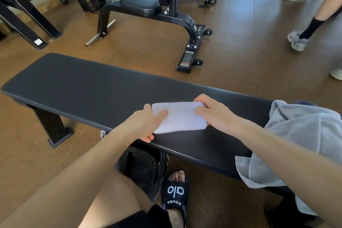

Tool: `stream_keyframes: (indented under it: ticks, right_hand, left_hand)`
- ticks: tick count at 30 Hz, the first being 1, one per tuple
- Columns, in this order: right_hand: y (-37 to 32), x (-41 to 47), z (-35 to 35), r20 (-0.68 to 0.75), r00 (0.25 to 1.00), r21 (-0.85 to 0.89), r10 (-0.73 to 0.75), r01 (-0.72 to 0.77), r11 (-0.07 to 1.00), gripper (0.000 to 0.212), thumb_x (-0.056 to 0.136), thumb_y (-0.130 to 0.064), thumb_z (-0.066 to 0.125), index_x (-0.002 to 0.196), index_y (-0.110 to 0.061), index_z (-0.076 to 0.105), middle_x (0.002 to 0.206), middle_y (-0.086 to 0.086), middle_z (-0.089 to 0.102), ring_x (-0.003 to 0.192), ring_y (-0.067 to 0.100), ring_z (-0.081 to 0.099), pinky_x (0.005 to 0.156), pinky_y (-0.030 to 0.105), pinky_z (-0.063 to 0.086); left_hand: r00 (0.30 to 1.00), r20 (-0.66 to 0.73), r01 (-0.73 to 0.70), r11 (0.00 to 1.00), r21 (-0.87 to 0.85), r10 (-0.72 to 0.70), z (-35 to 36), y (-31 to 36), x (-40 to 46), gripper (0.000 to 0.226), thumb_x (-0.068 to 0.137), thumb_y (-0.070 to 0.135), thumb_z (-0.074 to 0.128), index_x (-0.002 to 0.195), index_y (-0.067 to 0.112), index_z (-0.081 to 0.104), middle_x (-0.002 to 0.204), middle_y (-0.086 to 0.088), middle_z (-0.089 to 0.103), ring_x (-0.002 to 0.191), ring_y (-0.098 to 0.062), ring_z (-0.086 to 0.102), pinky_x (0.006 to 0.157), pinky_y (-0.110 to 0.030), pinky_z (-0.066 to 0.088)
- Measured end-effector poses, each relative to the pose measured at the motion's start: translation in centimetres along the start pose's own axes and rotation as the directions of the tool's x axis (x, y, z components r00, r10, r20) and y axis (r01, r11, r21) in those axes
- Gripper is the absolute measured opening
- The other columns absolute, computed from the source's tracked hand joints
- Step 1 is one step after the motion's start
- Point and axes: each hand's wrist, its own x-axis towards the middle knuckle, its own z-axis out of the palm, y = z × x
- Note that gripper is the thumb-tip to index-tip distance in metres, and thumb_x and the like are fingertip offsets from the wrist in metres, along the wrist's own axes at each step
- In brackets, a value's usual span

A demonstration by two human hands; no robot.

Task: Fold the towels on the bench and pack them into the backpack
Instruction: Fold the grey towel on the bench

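Your left hand [146, 124] pinches the folded white towel's [180, 117] left edge, and your right hand's [212, 111] fingers [200, 101] clasp its right edge on the table [83, 87].

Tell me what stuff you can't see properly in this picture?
- Backpack: head view, mostly hidden under the bench and behind the left arm; open or closed, cannot tell.
- Grey towel: right side cut off by the frame edge.
- White towel: ends covered by the left hand and right hand; number of folds unclear.
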Motion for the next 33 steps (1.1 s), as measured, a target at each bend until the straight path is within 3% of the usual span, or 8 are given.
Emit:
stream_keyframes:
  ticks: [5, 9, 13, 16, 19, 25, 29, 33]
  right_hand:
    - [-0.4, -1.1, 0.7, 0.032, 0.999, 0.023, -0.001, 0.000, 1.000, 0.010, 0.099, -0.024, 0.045, 0.108, -0.026, 0.048, 0.105, -0.004, 0.060, 0.090, 0.018, 0.065, 0.081, 0.040, 0.061]
    - [-0.8, -1.6, 0.6, 0.051, 0.998, 0.051, 0.022, -0.025, 0.998, 0.008, 0.097, -0.023, 0.047, 0.105, -0.024, 0.050, 0.105, -0.002, 0.063, 0.087, 0.019, 0.069, 0.081, 0.040, 0.061]
    - [-1.5, -1.8, 0.3, 0.095, 0.995, 0.003, 0.043, -0.043, 0.999, 0.011, 0.091, -0.023, 0.051, 0.102, -0.023, 0.051, 0.103, 0.003, 0.064, 0.092, 0.024, 0.068, 0.083, 0.045, 0.059]
    - [-3.5, -1.5, -0.4, 0.148, 0.989, -0.142, -0.032, 0.053, 0.988, 0.036, 0.085, -0.020, 0.061, 0.120, -0.023, 0.053, 0.118, -0.002, 0.059, 0.110, 0.020, 0.058, 0.090, 0.039, 0.051]
    - [-6.7, -0.8, -0.1, 0.329, 0.940, -0.022, -0.088, 0.101, 0.995, 0.062, 0.082, -0.020, 0.068, 0.140, -0.029, 0.045, 0.128, -0.008, 0.056, 0.116, 0.012, 0.056, 0.095, 0.032, 0.049]
    - [-9.2, 0.7, 2.7, 0.518, 0.850, 0.145, -0.099, 0.027, 0.989, 0.033, 0.085, -0.025, 0.068, 0.117, -0.016, 0.068, 0.111, 0.004, 0.072, 0.104, 0.021, 0.069, 0.100, 0.044, 0.052]
    - [-8.9, 0.8, 4.6, 0.395, 0.913, 0.156, -0.103, 0.044, 0.987, 0.036, 0.077, -0.031, 0.071, 0.106, -0.009, 0.071, 0.106, 0.011, 0.072, 0.100, 0.030, 0.069, 0.088, 0.043, 0.053]
    - [-8.3, 0.5, 6.1, 0.192, 0.979, 0.187, -0.065, 0.029, 0.982, 0.031, 0.085, -0.029, 0.069, 0.106, -0.006, 0.068, 0.104, 0.011, 0.071, 0.096, 0.029, 0.069, 0.074, 0.033, 0.050]
  left_hand:
    - [0.997, 0.078, 0.041, 0.937, -0.347, -0.015, 0.2, -0.7, 0.0, 0.064, 0.098, 0.055, 0.049, 0.147, 0.018, 0.030, 0.118, -0.005, 0.060, 0.089, -0.022, 0.075, 0.092, -0.038, 0.058]
    - [0.992, 0.120, 0.046, 0.742, -0.669, 0.047, 0.3, -2.4, 0.8, 0.078, 0.072, 0.049, 0.083, 0.133, 0.013, 0.050, 0.124, -0.006, 0.067, 0.104, -0.021, 0.071, 0.088, -0.037, 0.061]
    - [0.991, 0.088, -0.002, 0.674, -0.739, 0.100, 0.2, -3.4, 0.6, 0.084, 0.059, 0.043, 0.094, 0.127, 0.006, 0.058, 0.125, -0.010, 0.068, 0.109, -0.022, 0.071, 0.089, -0.037, 0.060]
    - [0.994, -0.026, -0.090, 0.687, -0.721, 0.103, -0.3, -3.5, -0.1, 0.068, 0.069, 0.034, 0.090, 0.121, 0.014, 0.051, 0.122, -0.008, 0.064, 0.111, -0.023, 0.067, 0.094, -0.041, 0.058]
    - [0.984, -0.065, -0.165, 0.719, -0.676, 0.165, -2.0, -3.5, -1.0, 0.061, 0.073, 0.028, 0.087, 0.120, 0.019, 0.049, 0.122, -0.009, 0.064, 0.111, -0.024, 0.068, 0.098, -0.046, 0.055]
    - [0.962, -0.166, -0.273, 0.757, -0.593, 0.218, -5.5, -4.6, -2.9, 0.070, 0.060, 0.032, 0.088, 0.118, 0.025, 0.049, 0.124, -0.012, 0.059, 0.115, -0.027, 0.063, 0.099, -0.048, 0.053]
    - [0.966, -0.189, -0.251, 0.806, -0.536, 0.175, -5.2, -7.2, -3.1, 0.067, 0.068, 0.050, 0.087, 0.117, 0.023, 0.050, 0.117, -0.004, 0.063, 0.107, -0.018, 0.068, 0.095, -0.042, 0.057]
    - [0.917, -0.275, -0.340, 0.927, -0.157, 0.290, -3.4, -11.6, -4.1, 0.027, 0.090, 0.044, 0.068, 0.097, 0.020, 0.058, 0.086, 0.008, 0.073, 0.084, -0.011, 0.070, 0.081, -0.037, 0.058]
